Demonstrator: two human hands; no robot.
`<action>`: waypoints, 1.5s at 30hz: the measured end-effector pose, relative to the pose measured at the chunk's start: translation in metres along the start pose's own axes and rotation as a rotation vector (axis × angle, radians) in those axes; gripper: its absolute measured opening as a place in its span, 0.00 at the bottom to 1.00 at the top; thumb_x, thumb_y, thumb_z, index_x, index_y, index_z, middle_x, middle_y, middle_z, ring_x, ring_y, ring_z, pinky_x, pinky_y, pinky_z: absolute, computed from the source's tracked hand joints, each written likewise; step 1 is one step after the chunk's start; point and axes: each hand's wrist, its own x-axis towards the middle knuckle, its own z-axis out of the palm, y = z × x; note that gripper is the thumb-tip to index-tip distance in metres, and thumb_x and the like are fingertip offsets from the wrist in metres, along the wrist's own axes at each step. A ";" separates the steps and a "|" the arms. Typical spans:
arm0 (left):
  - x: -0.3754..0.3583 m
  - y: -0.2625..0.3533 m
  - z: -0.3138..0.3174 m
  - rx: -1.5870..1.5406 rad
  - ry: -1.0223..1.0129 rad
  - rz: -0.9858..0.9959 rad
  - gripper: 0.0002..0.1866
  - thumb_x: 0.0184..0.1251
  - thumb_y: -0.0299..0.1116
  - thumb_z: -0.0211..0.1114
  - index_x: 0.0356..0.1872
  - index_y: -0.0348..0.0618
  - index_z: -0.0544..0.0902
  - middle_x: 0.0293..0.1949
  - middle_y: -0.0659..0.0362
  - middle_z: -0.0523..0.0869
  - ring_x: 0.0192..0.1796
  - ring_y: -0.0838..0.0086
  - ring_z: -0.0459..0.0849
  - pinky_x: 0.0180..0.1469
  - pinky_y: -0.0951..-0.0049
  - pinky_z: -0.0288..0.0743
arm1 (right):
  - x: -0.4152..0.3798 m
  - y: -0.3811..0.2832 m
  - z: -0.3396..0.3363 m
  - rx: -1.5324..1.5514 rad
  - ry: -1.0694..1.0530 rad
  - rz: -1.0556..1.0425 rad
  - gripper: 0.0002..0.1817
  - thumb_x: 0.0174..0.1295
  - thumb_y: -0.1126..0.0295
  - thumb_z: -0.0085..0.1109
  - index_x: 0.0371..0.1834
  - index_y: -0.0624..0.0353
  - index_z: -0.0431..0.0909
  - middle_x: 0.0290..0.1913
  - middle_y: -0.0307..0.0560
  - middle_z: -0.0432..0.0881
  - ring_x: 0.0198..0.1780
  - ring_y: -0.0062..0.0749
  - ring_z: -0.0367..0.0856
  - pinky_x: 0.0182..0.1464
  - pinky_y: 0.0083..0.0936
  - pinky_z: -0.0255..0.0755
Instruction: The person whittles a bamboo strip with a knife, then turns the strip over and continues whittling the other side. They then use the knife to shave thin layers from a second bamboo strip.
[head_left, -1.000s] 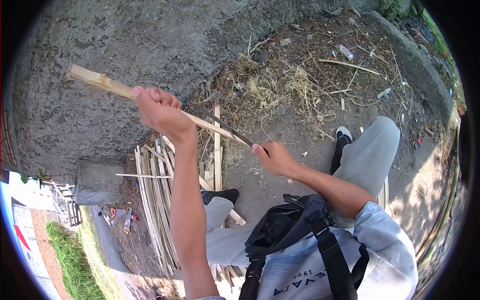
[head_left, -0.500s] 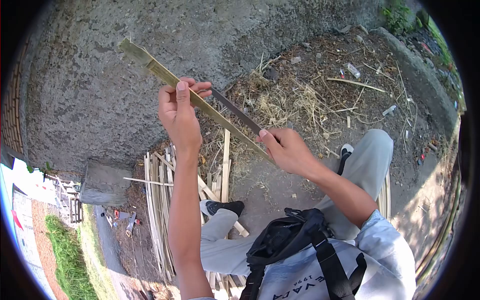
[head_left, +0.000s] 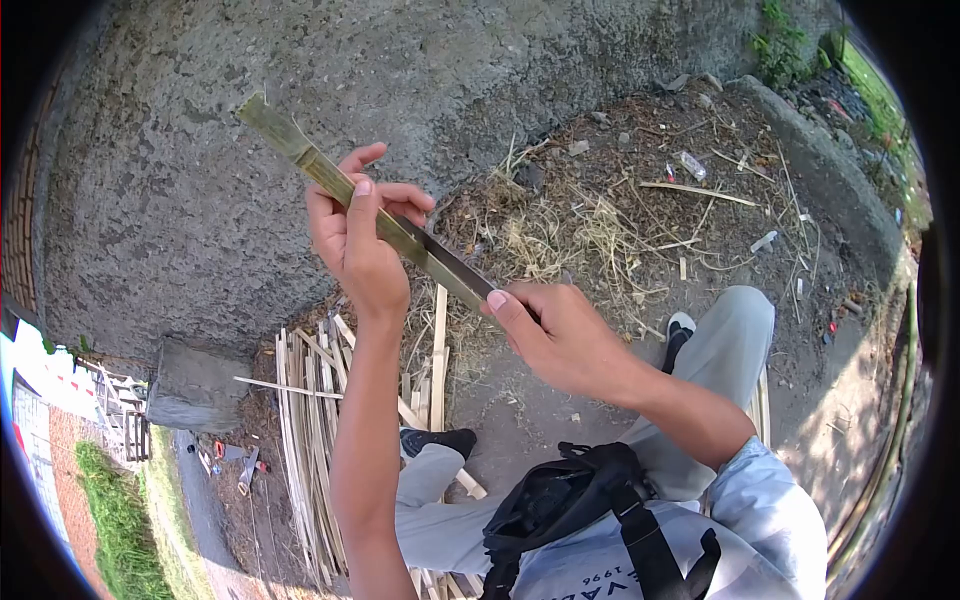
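A greenish bamboo strip (head_left: 275,130) slants down to the right across the view. My left hand (head_left: 360,250) grips it along its upper half, thumb on top and some fingers lifted away. My right hand (head_left: 565,330) is closed around the handle end of a knife with a long dark blade (head_left: 462,266). That blade lies along the far edge of the strip, its tip end close to my left fingers. The knife's handle is hidden inside my right hand, and the strip's lower end passes behind or beside that hand.
Split bamboo strips (head_left: 305,450) are piled on the ground at left, near a concrete block (head_left: 200,385). Pale shavings (head_left: 580,230) and a plastic bottle (head_left: 691,165) lie ahead by the rough wall (head_left: 300,50). A black bag (head_left: 565,500) hangs at my front.
My right hand has moved left and slightly down, bringing the blade against the strip. My left fingers have spread further apart; the strip stays in that hand.
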 end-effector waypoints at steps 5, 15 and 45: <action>-0.008 -0.007 -0.014 -0.094 0.095 -0.103 0.12 0.76 0.39 0.49 0.37 0.41 0.71 0.25 0.58 0.73 0.17 0.85 0.59 0.19 0.82 0.51 | -0.005 0.041 0.018 -0.156 -0.107 0.125 0.22 0.74 0.59 0.44 0.36 0.69 0.80 0.13 0.47 0.66 0.17 0.31 0.65 0.24 0.38 0.61; -0.019 0.003 -0.004 -0.062 0.192 -0.050 0.15 0.73 0.41 0.53 0.28 0.44 0.67 0.18 0.67 0.60 0.16 0.86 0.53 0.17 0.81 0.43 | -0.006 0.086 0.040 -0.166 -0.075 0.216 0.25 0.74 0.58 0.43 0.31 0.70 0.80 0.12 0.50 0.67 0.15 0.36 0.66 0.25 0.41 0.62; -0.021 0.008 -0.044 0.089 0.417 -0.011 0.12 0.68 0.38 0.51 0.26 0.46 0.65 0.17 0.67 0.56 0.16 0.84 0.50 0.17 0.79 0.40 | -0.015 0.128 0.068 -0.176 -0.179 0.185 0.28 0.74 0.55 0.38 0.27 0.69 0.77 0.21 0.66 0.78 0.28 0.64 0.80 0.41 0.54 0.73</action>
